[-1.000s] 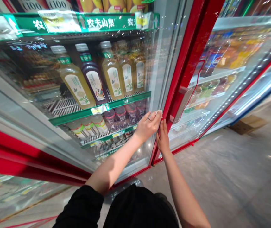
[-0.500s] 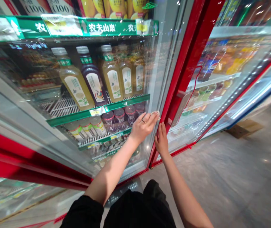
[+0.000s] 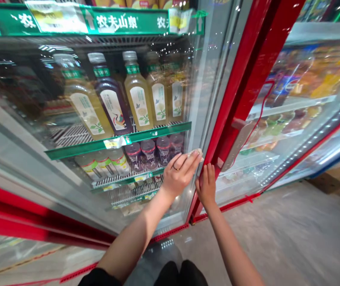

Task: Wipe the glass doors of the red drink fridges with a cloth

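Observation:
My left hand (image 3: pixel 179 171), with a ring on one finger, presses a small whitish cloth (image 3: pixel 199 154) against the glass door near its right edge. Its fingers lie over the cloth, which shows past the fingertips. Just to the right, my right hand (image 3: pixel 207 186) rests on the red door frame (image 3: pixel 232 83), fingers extended upward and thumb apart, with nothing seen in it. Behind the glass, tall bottles (image 3: pixel 138 93) stand on a wire shelf, with smaller dark bottles (image 3: pixel 149 153) on the shelf below.
To the right is another glass-fronted cooler with drinks and a metal handle (image 3: pixel 237 145) with a red cord. A brown cardboard piece (image 3: pixel 337 178) lies on the grey floor (image 3: pixel 292 238). Red framing (image 3: pixel 39 218) runs along the lower left.
The view has shifted closer to the door. Both hands appear slightly lower in the picture, still at the door's right edge, the left with the cloth under its fingers.

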